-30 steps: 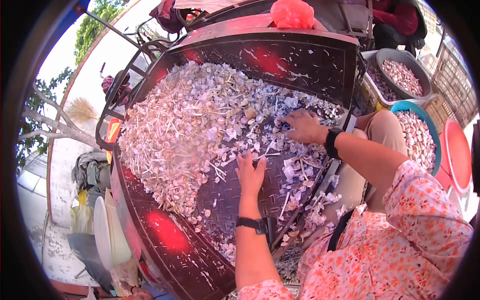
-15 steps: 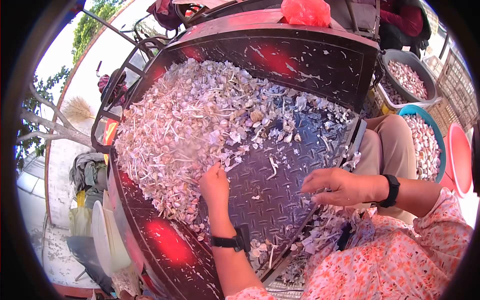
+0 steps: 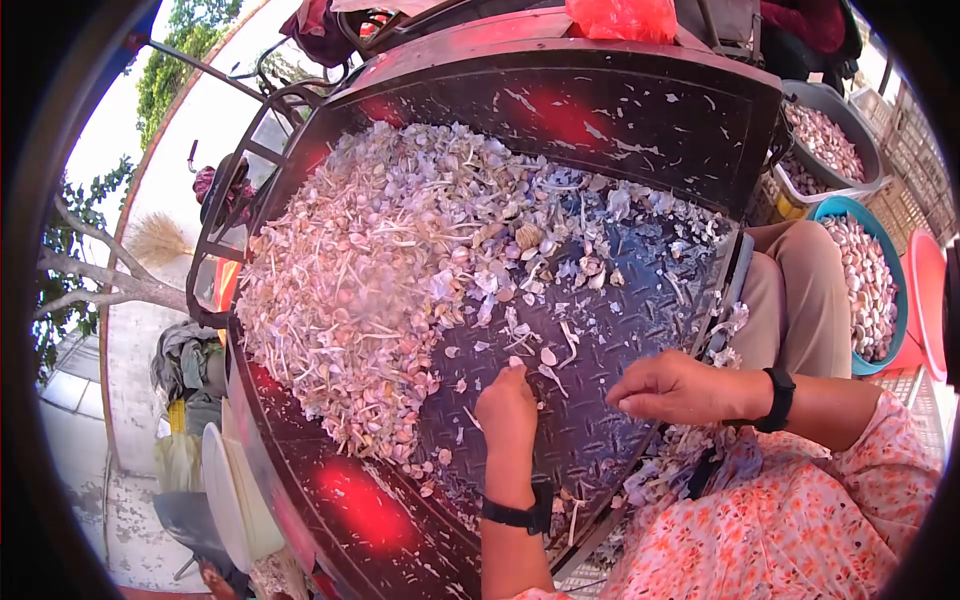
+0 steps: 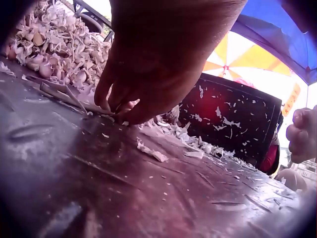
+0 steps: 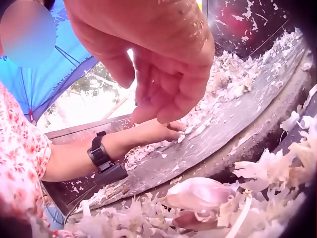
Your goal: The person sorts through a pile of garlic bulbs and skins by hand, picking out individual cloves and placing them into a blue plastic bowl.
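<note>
My left hand (image 3: 508, 410) is over the dark tread-plate bed (image 3: 590, 385), just short of the heap of garlic cloves, skins and stalks (image 3: 350, 270). Its bent fingers (image 4: 143, 101) reach down to the plate, beside a dry stalk (image 4: 74, 99). A small pinkish bit shows among them; I cannot tell whether they pinch it. My right hand (image 3: 670, 388) hovers above the bed's near edge, fingers (image 5: 171, 89) loosely curled with nothing between them. Below it, a pinkish garlic clove (image 5: 198, 193) lies among papery skins (image 5: 267, 168).
Dark metal side walls (image 3: 640, 120) enclose the bed, with a red plastic bag (image 3: 622, 18) on the far one. At right stand a teal basin of garlic cloves (image 3: 903, 300), a grey tub (image 3: 870, 140) of more cloves and a red basin (image 3: 928, 290). My knees (image 3: 800, 270) are beside the bed.
Both hands were spread over the scraps; my right hand drew back to the near edge, baring plate. My left hand went to the heap's edge, then moved right onto the plate.
</note>
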The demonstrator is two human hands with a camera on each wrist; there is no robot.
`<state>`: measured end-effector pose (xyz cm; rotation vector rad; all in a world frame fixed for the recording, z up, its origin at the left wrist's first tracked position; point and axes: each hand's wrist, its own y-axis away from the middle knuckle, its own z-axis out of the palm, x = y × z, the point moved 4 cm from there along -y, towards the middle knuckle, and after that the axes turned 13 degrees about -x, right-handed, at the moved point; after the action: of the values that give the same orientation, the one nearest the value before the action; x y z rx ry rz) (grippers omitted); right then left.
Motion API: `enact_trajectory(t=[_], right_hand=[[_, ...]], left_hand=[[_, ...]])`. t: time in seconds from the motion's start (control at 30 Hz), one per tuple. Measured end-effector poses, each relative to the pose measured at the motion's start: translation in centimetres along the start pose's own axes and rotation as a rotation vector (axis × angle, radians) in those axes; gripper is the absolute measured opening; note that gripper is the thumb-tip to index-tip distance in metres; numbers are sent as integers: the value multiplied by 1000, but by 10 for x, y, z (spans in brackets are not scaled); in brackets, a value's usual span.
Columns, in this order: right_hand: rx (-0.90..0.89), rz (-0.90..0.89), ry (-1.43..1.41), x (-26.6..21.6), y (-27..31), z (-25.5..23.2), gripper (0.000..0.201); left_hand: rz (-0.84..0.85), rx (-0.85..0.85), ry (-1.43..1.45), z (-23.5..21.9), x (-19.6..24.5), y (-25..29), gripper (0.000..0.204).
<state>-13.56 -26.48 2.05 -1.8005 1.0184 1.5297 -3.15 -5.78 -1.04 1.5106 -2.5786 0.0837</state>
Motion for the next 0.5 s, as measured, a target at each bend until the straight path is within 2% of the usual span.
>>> enact_trajectory(t=[0.03, 0.07, 0.13, 0.17, 0.2, 0.23, 0.27, 0.33, 0.43, 0.5], right_hand=[[-2, 1, -2, -1, -8, 4, 24], [36, 3, -9, 0, -16, 7, 25], [73, 12, -11, 1, -32, 14, 26], [157, -27, 40, 0, -38, 15, 26], [240, -62, 88, 0, -42, 16, 27], [242, -50, 87, 3, -47, 20, 27], [287, -70, 117, 4, -52, 20, 25], [331, -94, 143, 14, -58, 22, 24], [247, -56, 157, 43, -65, 28, 23], [166, 38, 389, 57, -64, 31, 30]], left_hand=[[-9, 14, 124, -4, 2, 5, 15], [-13, 12, 127, -9, 7, 10, 15], [-320, -154, 717, -5, 5, 20, 18], [-315, -157, 726, -6, 11, 22, 18], [-262, -134, 899, -5, 16, 27, 20], [-210, -111, 1071, -4, 22, 32, 22], [-207, -116, 1077, -3, 29, 34, 22], [-203, -57, 1305, -1, 39, 38, 23], [-224, -88, 1284, 9, 37, 38, 25], [-259, -49, 1199, 6, 28, 37, 25]])
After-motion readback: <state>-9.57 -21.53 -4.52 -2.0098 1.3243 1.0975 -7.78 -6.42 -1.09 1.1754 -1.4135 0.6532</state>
